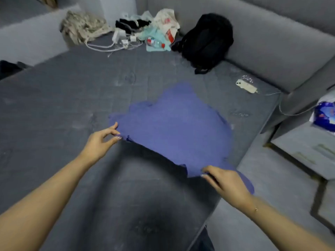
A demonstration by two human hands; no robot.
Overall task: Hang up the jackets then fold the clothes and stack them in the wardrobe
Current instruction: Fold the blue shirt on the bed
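On the grey bed (63,105), a blue garment (174,127) lies spread near the right edge, left hand (101,140) pinching its near-left corner, right hand (228,183) pinching its near-right corner, black backpack (206,40) well beyond.

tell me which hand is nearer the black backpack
Right. The right hand pinches the purple garment's near edge below the black backpack; the left hand holds the opposite corner, farther left.
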